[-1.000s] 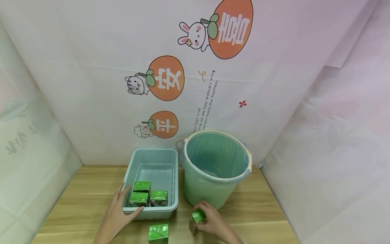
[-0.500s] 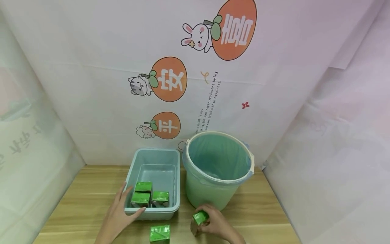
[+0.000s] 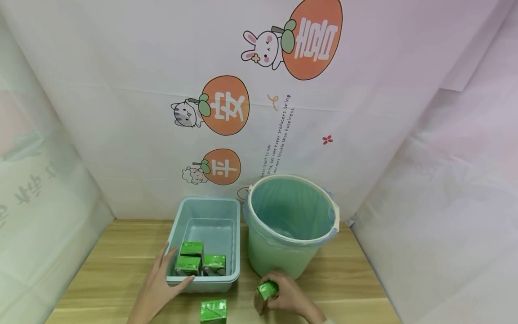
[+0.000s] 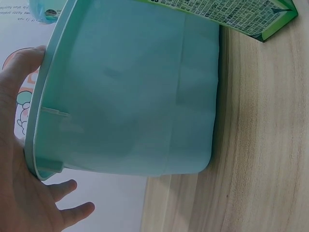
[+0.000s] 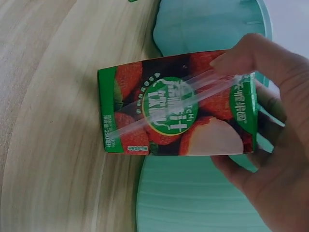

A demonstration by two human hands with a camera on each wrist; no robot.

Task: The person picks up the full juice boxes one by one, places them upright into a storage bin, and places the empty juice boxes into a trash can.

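Note:
My right hand (image 3: 287, 294) grips a lychee juice carton (image 5: 169, 108) between thumb and fingers, its green top (image 3: 267, 290) tilted. A straw in a clear sleeve runs across the carton's printed side. The carton is close over the table in front of the bucket. My left hand (image 3: 158, 283) holds the near left corner of a pale blue plastic basin (image 3: 236, 238), thumb on the front rim and fingers over the left side. Inside the basin's near end stand several green-topped cartons (image 3: 192, 249). Another carton (image 3: 213, 310) stands on the table before the basin, cut off by the view's lower edge.
A light green bucket (image 3: 279, 256) with a white rim and a bluish bag lining stands right of the basin. Both are on a wooden table (image 3: 344, 283) against a printed cloth backdrop (image 3: 141, 148). Plain cloth hangs at both sides.
The whole head view has shifted slightly, so everything appears a little farther right. Both hands keep their holds on the basin and the carton.

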